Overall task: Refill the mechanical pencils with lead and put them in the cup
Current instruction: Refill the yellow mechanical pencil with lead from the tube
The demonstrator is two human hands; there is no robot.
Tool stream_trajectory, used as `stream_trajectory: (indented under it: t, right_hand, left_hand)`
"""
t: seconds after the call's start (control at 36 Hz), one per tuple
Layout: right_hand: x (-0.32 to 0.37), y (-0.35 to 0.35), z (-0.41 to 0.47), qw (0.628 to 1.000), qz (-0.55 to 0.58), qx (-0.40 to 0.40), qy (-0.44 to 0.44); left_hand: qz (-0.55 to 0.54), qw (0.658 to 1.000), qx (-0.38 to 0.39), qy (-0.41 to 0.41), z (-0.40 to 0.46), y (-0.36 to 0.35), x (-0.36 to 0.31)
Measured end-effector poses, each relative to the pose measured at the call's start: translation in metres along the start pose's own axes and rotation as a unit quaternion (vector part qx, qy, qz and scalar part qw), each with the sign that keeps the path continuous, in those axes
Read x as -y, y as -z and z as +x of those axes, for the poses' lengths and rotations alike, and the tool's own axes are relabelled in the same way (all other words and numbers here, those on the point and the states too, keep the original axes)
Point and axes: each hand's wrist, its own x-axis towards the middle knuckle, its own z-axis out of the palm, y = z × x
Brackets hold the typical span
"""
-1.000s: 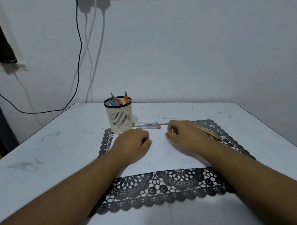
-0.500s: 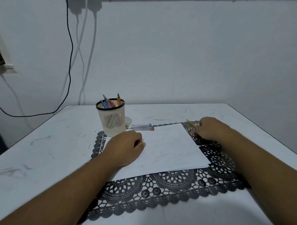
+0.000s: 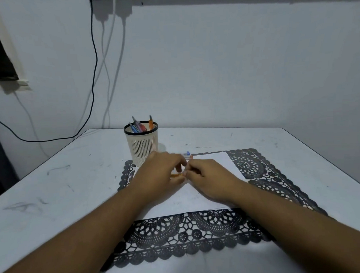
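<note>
Both hands meet over the paper (image 3: 197, 195): left hand (image 3: 160, 173) and right hand (image 3: 205, 176) pinch an orange pencil (image 3: 176, 175) between curled fingers (image 3: 179, 167), the cup (image 3: 142, 145) just beyond.

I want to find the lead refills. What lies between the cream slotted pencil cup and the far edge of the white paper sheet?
In the head view, small clear lead tubes with blue and red caps lie there, partly hidden behind the left hand.

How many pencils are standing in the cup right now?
4 tops show above the black rim of the cream slotted plastic cup: three bunched at the rear left (blue, grey-tipped, pink-red) and an orange one at the right. Shorter ones may be hidden inside.
</note>
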Motion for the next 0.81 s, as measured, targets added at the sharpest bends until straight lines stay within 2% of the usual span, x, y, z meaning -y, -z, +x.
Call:
stream_trajectory:
  t: [0.08,0.19,0.39,0.53,0.67,0.81]
  right_hand:
    - [-0.003,-0.003,-0.001,1.000,0.008,0.003,0.000]
    - [-0.019,0.007,-0.004,0.997,0.067,-0.039,-0.017]
    - [-0.026,0.006,0.001,0.992,0.123,-0.035,-0.010]
    - [-0.023,-0.003,0.001,0.996,0.083,-0.015,-0.001]
    - [-0.027,0.000,0.002,0.998,0.057,-0.017,-0.012]
    - [-0.035,0.009,-0.001,0.999,0.040,-0.027,-0.011]
  left_hand:
    - [0.005,0.999,0.006,0.033,-0.001,0.002,0.002]
    - [0.010,0.996,0.023,0.089,0.000,0.010,0.008]
    - [-0.062,0.992,0.060,0.094,-0.001,0.010,0.013]
    - [-0.132,0.985,0.083,0.071,0.000,0.001,0.012]
    - [-0.093,0.990,0.084,0.057,0.000,0.000,0.015]
    - [-0.108,0.989,0.072,0.075,0.000,0.002,0.020]
